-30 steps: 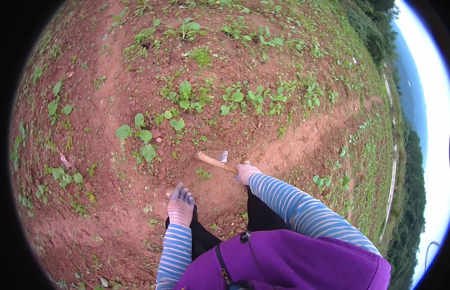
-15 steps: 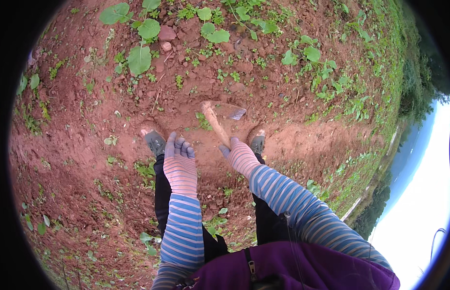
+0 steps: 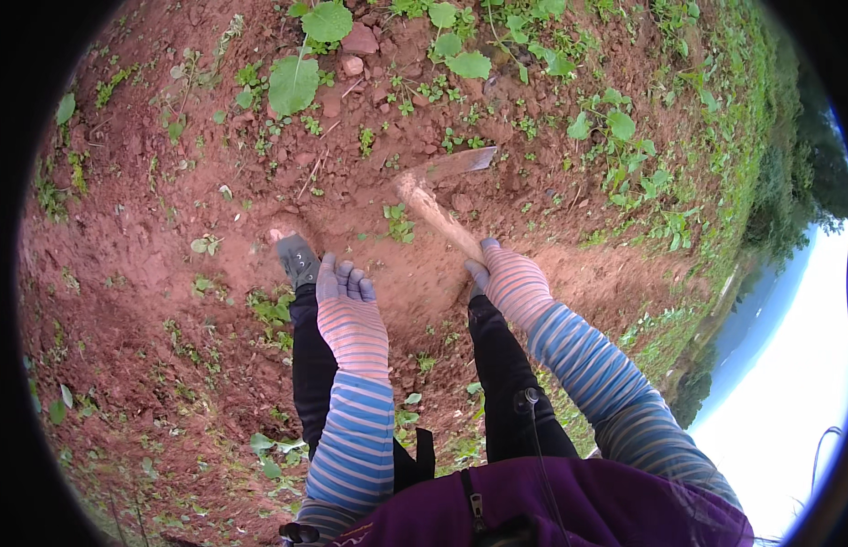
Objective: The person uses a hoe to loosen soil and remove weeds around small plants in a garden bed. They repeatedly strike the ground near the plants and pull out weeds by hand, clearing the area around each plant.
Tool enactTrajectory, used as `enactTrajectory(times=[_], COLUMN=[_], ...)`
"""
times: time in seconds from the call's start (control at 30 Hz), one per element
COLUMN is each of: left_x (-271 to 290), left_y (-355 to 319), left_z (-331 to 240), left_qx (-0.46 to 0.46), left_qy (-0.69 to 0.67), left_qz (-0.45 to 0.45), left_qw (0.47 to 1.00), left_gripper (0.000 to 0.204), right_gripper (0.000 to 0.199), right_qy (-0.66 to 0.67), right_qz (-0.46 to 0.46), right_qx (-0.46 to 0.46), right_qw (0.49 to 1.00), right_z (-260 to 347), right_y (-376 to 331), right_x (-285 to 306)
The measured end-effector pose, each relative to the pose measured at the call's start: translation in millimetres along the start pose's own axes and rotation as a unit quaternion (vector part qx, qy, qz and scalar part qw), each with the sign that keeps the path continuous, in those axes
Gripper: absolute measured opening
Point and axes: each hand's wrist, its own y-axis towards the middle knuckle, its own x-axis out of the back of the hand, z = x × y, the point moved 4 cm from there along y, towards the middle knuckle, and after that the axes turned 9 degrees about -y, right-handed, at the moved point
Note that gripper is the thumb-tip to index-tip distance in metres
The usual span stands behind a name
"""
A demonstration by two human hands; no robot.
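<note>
I am gripping the hoe [image 3: 439, 206] in my right hand [image 3: 512, 283]; left hand [image 3: 349, 305] hanging open, empty; weeds [image 3: 398, 221] mostly standing uncut.

Right hand [image 3: 513, 284] covers the hoe [image 3: 439, 205] handle's near end; right shoe hides behind that hand; torso runs off the bottom.

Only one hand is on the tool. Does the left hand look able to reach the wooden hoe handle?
Probably yes: the left hand hangs free, open and empty beside the wooden hoe handle, which the right hand grips; only bare red soil lies between.
</note>
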Motion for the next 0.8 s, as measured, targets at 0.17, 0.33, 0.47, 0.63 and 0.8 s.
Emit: enactTrajectory(times=[0.17, 0.33, 0.47, 0.63, 0.8], left_x=[-9.5, -14.9, -16.9, -20.2, -19.4], left_y=[0.4, 0.8, 1.9, 1.3, -2.4], left_z=[6.5, 9.0, 10.3, 10.5, 22.6], left_qx=[-0.007, -0.008, -0.025, -0.031, 0.019], left_qy=[-0.002, -0.002, 0.011, 0.014, 0.016], left_qz=[-0.027, -0.006, -0.017, -0.026, -0.009], left_qw=[1.000, 1.000, 0.999, 0.999, 1.000], left_gripper=[0.035, 0.036, 0.037, 0.033, 0.033], right_gripper=[0.036, 0.038, 0.041, 0.040, 0.040], right_qy=[-0.037, -0.075, -0.002, 0.012, 0.049], right_qz=[0.006, 0.039, 0.049, 0.001, 0.031], right_qx=[0.134, 0.009, 0.099, 0.015, 0.046], right_qw=[0.990, 0.996, 0.994, 1.000, 0.997], right_z=[17.5, 8.4, 21.0, 4.8, 15.4], right_y=[8.9, 15.6, 1.0, 20.5, 14.8], right_x=[37.4, 47.8, 38.6, 47.9, 37.2])
